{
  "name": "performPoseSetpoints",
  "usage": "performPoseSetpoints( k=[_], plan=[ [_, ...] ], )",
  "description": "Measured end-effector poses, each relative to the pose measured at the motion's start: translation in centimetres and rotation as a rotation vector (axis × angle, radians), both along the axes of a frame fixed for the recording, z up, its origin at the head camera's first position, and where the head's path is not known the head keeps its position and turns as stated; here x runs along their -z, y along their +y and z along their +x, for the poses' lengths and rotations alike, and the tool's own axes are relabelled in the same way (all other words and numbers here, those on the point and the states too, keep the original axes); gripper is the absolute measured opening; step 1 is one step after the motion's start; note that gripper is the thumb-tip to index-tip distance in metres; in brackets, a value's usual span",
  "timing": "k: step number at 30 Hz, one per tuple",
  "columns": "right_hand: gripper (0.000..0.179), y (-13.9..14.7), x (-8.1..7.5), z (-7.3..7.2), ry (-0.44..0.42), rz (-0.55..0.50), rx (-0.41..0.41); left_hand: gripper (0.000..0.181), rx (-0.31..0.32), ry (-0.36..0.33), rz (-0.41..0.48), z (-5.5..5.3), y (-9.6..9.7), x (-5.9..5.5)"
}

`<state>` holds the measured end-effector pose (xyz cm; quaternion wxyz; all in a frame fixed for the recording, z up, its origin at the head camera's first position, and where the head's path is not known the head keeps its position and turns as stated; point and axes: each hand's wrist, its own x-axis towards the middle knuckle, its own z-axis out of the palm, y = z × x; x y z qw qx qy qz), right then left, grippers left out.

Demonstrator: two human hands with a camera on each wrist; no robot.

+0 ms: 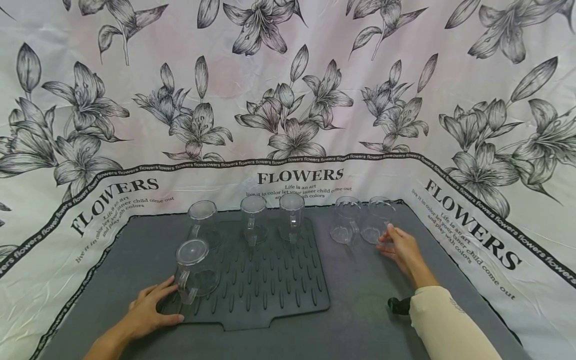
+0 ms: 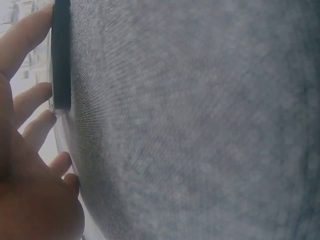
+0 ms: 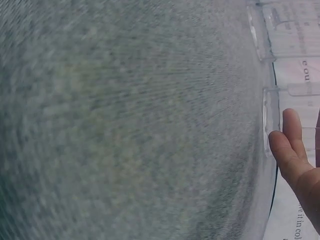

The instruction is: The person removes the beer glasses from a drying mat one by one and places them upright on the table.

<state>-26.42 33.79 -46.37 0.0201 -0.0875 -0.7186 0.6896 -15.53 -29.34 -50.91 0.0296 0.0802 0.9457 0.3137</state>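
Observation:
My left hand (image 1: 146,311) lies at the near-left corner of a dark ridged drying mat (image 1: 256,312), its fingers spread and fingertips at the mat's edge. Beside them a clear glass mug (image 1: 204,285) stands upside down, its handle towards the hand. Three more clear mugs, a left one (image 1: 202,227), a middle one (image 1: 254,220) and a right one (image 1: 291,220), stand along the mat's back. To the right of the mat, my right hand (image 1: 403,250) pinches the side of the rightmost glass mug (image 1: 375,220). In the right wrist view, its fingers (image 3: 287,155) overlap the mug's clear wall.
Another upright glass mug (image 1: 345,220) stands just left of the one at my right hand. A small dark object (image 1: 398,306) shows at the right sleeve's cuff. The grey tabletop (image 1: 355,310) is bordered behind and at both sides by flower-printed cloth (image 1: 301,145).

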Motion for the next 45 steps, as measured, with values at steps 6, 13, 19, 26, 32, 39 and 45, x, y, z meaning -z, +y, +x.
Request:
performPoseSetpoints(
  k=[6, 13, 19, 26, 32, 39, 45],
  plan=[
    [0.045, 0.1, 0.4, -0.1, -0.001, 0.02, -0.004, 0.083, 0.001, -0.012, 0.001, 0.1, 0.0, -0.2],
    [0.049, 0.1, 0.7, 0.2, -0.046, 0.028, -0.001, 0.082, 0.008, -0.025, -0.006, 0.6, -0.1, 0.1],
    [0.074, 0.4, 0.1, 0.7, -0.089, 0.096, -0.013, 0.082, 0.008, -0.045, 0.007, 0.6, -0.1, 0.2],
    [0.08, 0.5, -2.6, 2.2, -0.083, 0.203, 0.048, 0.082, 0.008, -0.042, 0.013, 0.4, -0.2, 0.0],
    [0.073, 0.2, -5.3, 3.0, -0.033, 0.22, 0.094, 0.083, 0.0, -0.048, 0.015, 0.2, -0.2, -0.3],
    [0.046, -0.5, -7.8, 4.6, 0.086, 0.184, 0.082, 0.084, 0.0, -0.065, 0.018, 0.0, -0.2, -0.4],
    [0.034, -1.6, -9.3, 5.9, 0.209, 0.092, 0.012, 0.083, 0.004, -0.073, 0.026, -0.1, -0.2, -0.4]
  ],
)
